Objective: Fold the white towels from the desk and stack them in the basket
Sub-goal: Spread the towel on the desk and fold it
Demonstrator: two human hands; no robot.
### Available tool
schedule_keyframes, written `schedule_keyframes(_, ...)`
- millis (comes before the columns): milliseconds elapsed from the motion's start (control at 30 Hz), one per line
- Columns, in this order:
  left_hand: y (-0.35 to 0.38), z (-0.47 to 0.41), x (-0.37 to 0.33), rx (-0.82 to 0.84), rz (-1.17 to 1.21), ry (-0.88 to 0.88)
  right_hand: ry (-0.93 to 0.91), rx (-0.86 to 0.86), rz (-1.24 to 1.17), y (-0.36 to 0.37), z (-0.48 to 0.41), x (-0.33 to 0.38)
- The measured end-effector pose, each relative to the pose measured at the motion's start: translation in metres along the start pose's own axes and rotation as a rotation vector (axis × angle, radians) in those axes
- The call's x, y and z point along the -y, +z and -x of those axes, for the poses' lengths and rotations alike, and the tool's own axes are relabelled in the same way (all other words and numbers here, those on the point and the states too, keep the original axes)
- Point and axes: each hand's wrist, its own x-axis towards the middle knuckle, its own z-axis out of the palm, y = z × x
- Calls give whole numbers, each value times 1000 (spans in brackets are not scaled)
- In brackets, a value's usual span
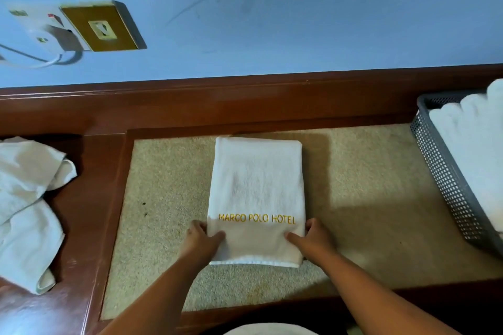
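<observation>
A folded towel (257,187) with gold lettering lies flat in the middle of the tabletop (367,198). The left hand (202,238) and right hand (313,236) each pinch a side of it near its front edge, thumbs on top. A grey basket (441,171) at the right holds stacked towels (473,144). Crumpled towels (24,198) lie at the left.

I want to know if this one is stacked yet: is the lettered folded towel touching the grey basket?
Apart. The head view shows a wide strip of bare beige desk mat between the folded towel and the mesh wall of the basket.
</observation>
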Motion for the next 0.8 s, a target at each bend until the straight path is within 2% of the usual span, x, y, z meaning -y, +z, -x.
schedule_keyframes(133,3,-7,3,93,74,-4,-12,-9,-61,4,-2,2)
schedule_keyframes(267,-9,0,9,129,101,93,-33,-13,-41,0,-4,-1)
schedule_keyframes(300,-13,1,10,202,170,85,-29,27,-42,-5,-4,0)
schedule_keyframes(367,-25,1,13,486,309,-29,31,212,-6,-21,0,4)
schedule_keyframes(433,-37,-1,19,722,151,-90,113,399,144,-36,6,5)
schedule_keyframes(467,-40,-4,23,759,9,-72,137,434,260,-42,6,5)
schedule_keyframes(500,-41,-4,27,735,-81,-42,159,436,368,-44,9,4)
schedule_keyframes(533,-40,-5,29,666,-73,-9,171,399,405,-43,8,1)
schedule_keyframes(567,-37,-4,29,595,48,-7,173,335,344,-40,7,-4)
schedule_keyframes(633,-24,-1,25,462,372,-29,122,200,52,-28,7,-11)
schedule_keyframes(667,-17,3,20,394,462,-21,76,162,-61,-22,9,-10)
schedule_keyframes(733,-6,11,12,261,442,-18,34,134,-127,-10,11,-8)
schedule_keyframes(767,-4,14,9,259,425,-28,28,144,-135,-6,10,-8)
schedule_keyframes(800,-4,14,8,325,451,-58,37,179,-147,-6,10,-6)
